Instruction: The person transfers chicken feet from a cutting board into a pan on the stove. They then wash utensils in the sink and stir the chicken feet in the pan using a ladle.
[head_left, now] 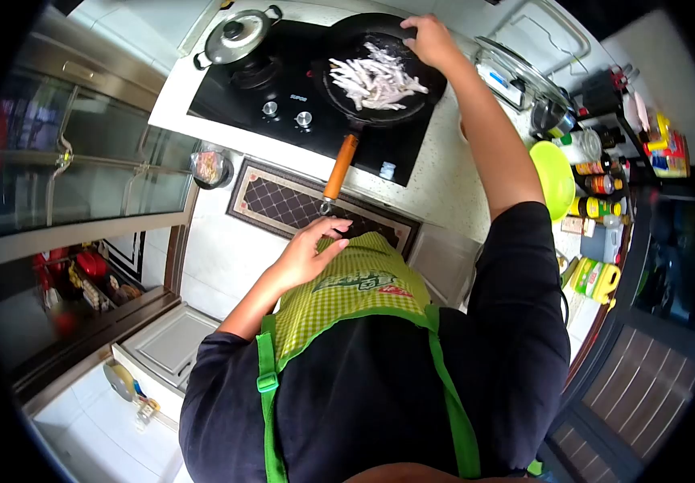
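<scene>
While pan (pixel 433 84) holds pale pieces (pixel 374 80) | left hand (pixel 309 256): loosely spread | right hand (pixel 428 42): grip unclear

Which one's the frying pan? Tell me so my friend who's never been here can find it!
Look for the black stove at the top of the picture. On its right side sits a wide, dark frying pan with a pile of whitish pieces in it. Unlike the silver pot on the left, it has no lid on and one long orange-brown handle.
</scene>
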Tool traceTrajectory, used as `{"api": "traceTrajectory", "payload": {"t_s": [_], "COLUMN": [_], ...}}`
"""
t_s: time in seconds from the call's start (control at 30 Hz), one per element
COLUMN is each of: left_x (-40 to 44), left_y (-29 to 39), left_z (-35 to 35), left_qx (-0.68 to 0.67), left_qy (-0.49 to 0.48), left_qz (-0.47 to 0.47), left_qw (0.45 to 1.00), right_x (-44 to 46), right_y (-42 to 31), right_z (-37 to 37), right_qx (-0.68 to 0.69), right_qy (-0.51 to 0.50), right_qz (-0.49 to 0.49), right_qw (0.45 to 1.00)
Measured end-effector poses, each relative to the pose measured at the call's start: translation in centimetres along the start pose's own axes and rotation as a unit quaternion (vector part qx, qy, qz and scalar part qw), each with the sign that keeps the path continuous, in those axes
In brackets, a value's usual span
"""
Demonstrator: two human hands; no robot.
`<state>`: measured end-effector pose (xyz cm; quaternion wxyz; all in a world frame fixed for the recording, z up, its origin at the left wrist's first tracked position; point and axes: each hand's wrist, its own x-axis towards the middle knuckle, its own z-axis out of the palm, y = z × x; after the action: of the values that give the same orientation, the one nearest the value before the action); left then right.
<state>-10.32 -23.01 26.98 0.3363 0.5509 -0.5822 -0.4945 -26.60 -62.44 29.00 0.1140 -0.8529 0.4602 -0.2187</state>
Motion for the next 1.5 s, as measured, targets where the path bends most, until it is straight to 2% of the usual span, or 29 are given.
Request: {"api": "traceTrajectory", "payload": {"t_s": [0.17, 0.23, 0.3, 0.37, 0.47, 0.53, 0.57, 0.6, 0.63, 0.67, 0.7, 0.73, 0.8, 0.83, 0.87, 0.97, 1.03, 1.17, 1.23, 1.3, 1.37, 1.43, 1.5], "left_x": [1.9, 2.6, 3.2, 4.0, 4.7, 5.1, 5.2, 5.4, 5.7, 5.8, 5.8, 5.9, 5.8, 5.8, 5.7, 5.2, 4.7, 4.0, 3.6, 3.4, 3.2, 3.0, 2.8], "left_y": [1.8, 2.5, 2.8, 3.3, 4.7, 5.2, 5.7, 6.0, 5.9, 6.3, 6.6, 6.8, 6.9, 7.1, 7.2, 7.9, 8.0, 7.8, 7.7, 7.1, 6.7, 7.1, 7.1], "left_z": [1.5, 2.4, 3.7, 5.0, 7.3, 9.3, 10.2, 11.1, 11.9, 12.8, 13.6, 14.3, 15.7, 16.2, 16.7, 17.5, 17.6, 17.1, 16.6, 16.3, 15.8, 15.3, 14.9], "left_qx": [0.038, 0.042, 0.046, 0.056, 0.071, 0.066, 0.068, 0.067, 0.077, 0.079, 0.08, 0.083, 0.089, 0.091, 0.09, 0.096, 0.104, 0.1, 0.103, 0.081, 0.1, 0.088, 0.085], "left_qy": [-0.063, -0.097, -0.118, -0.152, -0.188, -0.218, -0.232, -0.248, -0.262, -0.276, -0.286, -0.294, -0.305, -0.308, -0.311, -0.311, -0.305, -0.277, -0.253, -0.242, -0.231, -0.221, -0.205], "left_qz": [0.022, 0.017, 0.035, 0.047, 0.056, 0.057, 0.054, 0.051, 0.072, 0.079, 0.084, 0.088, 0.094, 0.095, 0.102, 0.107, 0.105, 0.088, 0.082, 0.094, 0.092, 0.105, 0.104], "left_qw": [0.997, 0.994, 0.991, 0.986, 0.978, 0.972, 0.969, 0.965, 0.959, 0.955, 0.951, 0.948, 0.943, 0.942, 0.941, 0.939, 0.941, 0.952, 0.958, 0.962, 0.964, 0.966, 0.97], "right_x": [-8.8, -14.7, -21.5, -29.1, -41.7, -50.0, -55.2, -60.6, -63.6, -63.1, -64.6, -65.5, -64.9, -61.3, -60.6, -56.5, -53.5, -53.0, -53.0, -53.1, -52.6, -53.2, -53.9], "right_y": [1.1, 1.8, 4.7, 6.9, 13.3, 15.8, 18.5, 21.9, 22.0, 18.7, 18.4, 18.3, 17.7, 14.6, 14.9, 14.6, 13.5, 17.7, 19.7, 21.2, 20.3, 20.9, 22.0], "right_z": [-12.6, -17.7, -20.7, -23.0, -22.9, -21.8, -20.3, -17.8, -16.1, -16.3, -14.7, -11.7, -8.0, -9.5, -7.9, -6.2, -7.2, -2.3, -0.8, -0.6, -2.3, -1.8, -1.3], "right_qx": [0.019, 0.087, 0.136, 0.226, 0.247, 0.184, 0.11, 0.072, 0.075, 0.053, 0.133, 0.133, 0.072, 0.069, 0.037, 0.038, 0.057, 0.02, -0.035, -0.027, -0.023, 0.021, 0.004], "right_qy": [0.076, 0.066, 0.103, 0.118, 0.195, 0.233, 0.214, 0.215, 0.208, 0.151, 0.126, 0.145, 0.096, 0.054, 0.025, 0.026, -0.002, -0.014, -0.036, -0.04, -0.06, 0.007, 0.036], "right_qz": [-0.017, 0.028, 0.052, 0.187, 0.346, 0.477, 0.479, 0.517, 0.535, 0.608, 0.606, 0.641, 0.607, 0.609, 0.622, 0.633, 0.686, 0.666, 0.673, 0.683, 0.663, 0.677, 0.655], "right_qw": [0.997, 0.994, 0.984, 0.949, 0.884, 0.827, 0.844, 0.825, 0.815, 0.778, 0.774, 0.742, 0.786, 0.789, 0.782, 0.772, 0.725, 0.745, 0.738, 0.729, 0.746, 0.736, 0.755]}}
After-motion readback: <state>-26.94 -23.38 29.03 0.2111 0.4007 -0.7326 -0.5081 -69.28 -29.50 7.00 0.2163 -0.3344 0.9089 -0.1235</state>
